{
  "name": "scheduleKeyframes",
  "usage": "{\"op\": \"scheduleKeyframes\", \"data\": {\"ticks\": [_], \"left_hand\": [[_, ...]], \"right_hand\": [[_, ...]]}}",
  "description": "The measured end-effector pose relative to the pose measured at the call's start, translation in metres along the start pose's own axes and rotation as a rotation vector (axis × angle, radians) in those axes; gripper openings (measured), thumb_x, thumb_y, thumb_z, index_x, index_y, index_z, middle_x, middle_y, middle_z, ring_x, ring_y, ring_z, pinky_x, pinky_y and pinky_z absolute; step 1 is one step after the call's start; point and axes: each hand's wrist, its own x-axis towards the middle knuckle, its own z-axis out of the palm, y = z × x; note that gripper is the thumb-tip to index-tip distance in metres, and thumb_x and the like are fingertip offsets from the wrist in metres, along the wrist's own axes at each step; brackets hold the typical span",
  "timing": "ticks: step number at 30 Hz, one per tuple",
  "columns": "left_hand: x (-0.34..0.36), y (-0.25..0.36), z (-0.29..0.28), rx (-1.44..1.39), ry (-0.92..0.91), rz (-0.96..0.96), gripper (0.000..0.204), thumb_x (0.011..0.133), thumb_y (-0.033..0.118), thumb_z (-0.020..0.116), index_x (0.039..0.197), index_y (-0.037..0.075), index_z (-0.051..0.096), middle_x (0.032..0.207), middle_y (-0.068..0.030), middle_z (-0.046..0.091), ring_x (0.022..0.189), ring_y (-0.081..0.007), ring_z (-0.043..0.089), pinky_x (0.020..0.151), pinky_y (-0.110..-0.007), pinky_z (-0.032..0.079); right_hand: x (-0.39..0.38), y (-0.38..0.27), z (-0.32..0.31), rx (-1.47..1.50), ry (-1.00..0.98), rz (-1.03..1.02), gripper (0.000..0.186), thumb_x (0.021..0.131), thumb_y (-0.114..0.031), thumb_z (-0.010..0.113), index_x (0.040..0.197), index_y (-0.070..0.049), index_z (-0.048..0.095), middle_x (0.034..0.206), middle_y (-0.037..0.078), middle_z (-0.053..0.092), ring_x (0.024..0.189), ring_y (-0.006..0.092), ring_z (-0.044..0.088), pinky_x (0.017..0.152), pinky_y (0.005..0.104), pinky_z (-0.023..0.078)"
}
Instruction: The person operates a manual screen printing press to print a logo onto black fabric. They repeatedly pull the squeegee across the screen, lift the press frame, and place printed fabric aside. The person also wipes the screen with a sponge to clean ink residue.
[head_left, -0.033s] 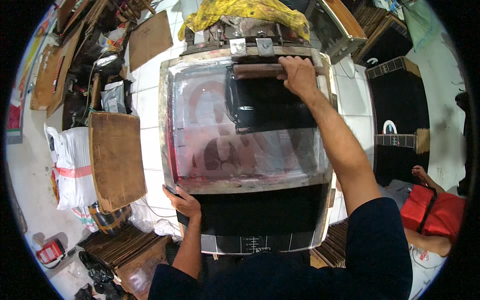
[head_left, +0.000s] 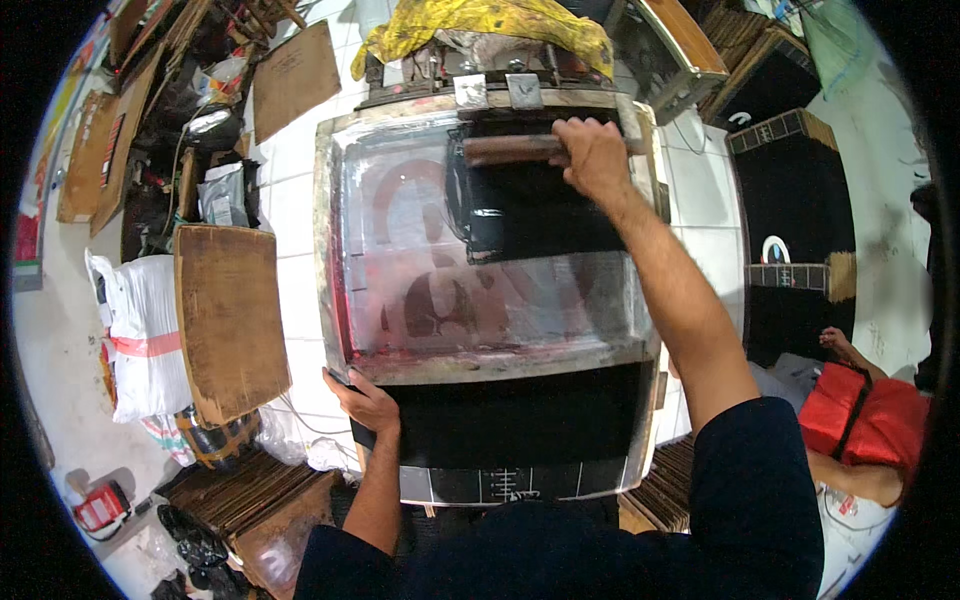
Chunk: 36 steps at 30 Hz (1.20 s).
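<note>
Gripping squeegee (head_left: 515, 151) with right hand (head_left: 597, 162), fingers closed around its right part. Squeegee lies just inside far edge of frame (head_left: 500, 370), in right half, over glossy black ink (head_left: 550, 210). Left hand (head_left: 370, 406) is at near left corner of frame; cannot tell if fingers clamp it. For good stroke, better hold squeegee level, press evenly along whole length, move at steady speed, and let left hand keep frame flat on black board (head_left: 520, 420).
</note>
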Motion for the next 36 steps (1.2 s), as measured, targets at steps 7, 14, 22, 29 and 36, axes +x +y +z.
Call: {"op": "scheduleKeyframes", "data": {"ticks": [7,14,22,29,36], "left_hand": [[0.007,-0.016,0.01,-0.066,-0.032,0.0,0.074,0.107,0.041,0.049,0.15,-0.017,0.034,0.148,-0.0411,0.044,0.138,-0.0518,0.045,0.115,-0.051,0.036],[0.026,-0.031,-0.021,-0.092,-0.374,0.353,0.144,0.067,0.068,0.087,0.161,-0.009,0.009,0.158,-0.0325,0.026,0.148,-0.0449,0.028,0.119,-0.054,0.032],[0.024,-0.007,-0.025,-0.188,-0.258,0.283,0.133,0.062,0.015,0.1,0.162,-0.006,0.014,0.161,-0.0297,0.03,0.15,-0.0385,0.032,0.124,-0.046,0.027],[0.023,0.01,-0.043,-0.269,-0.261,0.195,0.125,0.065,-0.002,0.091,0.164,0.0,0.015,0.163,-0.0272,0.03,0.149,-0.033,0.031,0.126,-0.044,0.019],[0.025,0.013,-0.04,-0.495,-0.292,0.092,0.128,0.064,-0.002,0.091,0.165,0.001,0.011,0.163,-0.025,0.027,0.149,-0.0321,0.03,0.127,-0.045,0.019]], "right_hand": [[-0.114,-0.061,-0.023,-0.062,-0.155,0.093,0.053,0.065,-0.018,0.09,0.111,-0.015,0.063,0.106,0.003,0.063,0.105,0.0235,0.061,0.09,0.0417,0.044],[-0.13,-0.059,-0.016,-0.031,-0.063,0.06,0.052,0.067,-0.015,0.087,0.112,-0.014,0.063,0.105,0.003,0.062,0.107,0.0235,0.059,0.093,0.0432,0.043],[-0.115,-0.066,-0.028,0.015,0.252,0.018,0.03,0.077,-0.006,0.077,0.104,-0.012,0.066,0.1,0.006,0.066,0.105,0.0263,0.061,0.091,0.0437,0.043],[-0.082,-0.044,-0.046,0.094,0.095,0.016,0.035,0.075,-0.012,0.081,0.107,-0.011,0.067,0.1,0.006,0.067,0.099,0.027,0.062,0.086,0.0446,0.043],[-0.096,-0.053,-0.041,0.106,-0.018,0.03,0.044,0.071,-0.013,0.087,0.11,-0.01,0.067,0.098,0.005,0.066,0.097,0.0271,0.061,0.083,0.0446,0.042]]}}
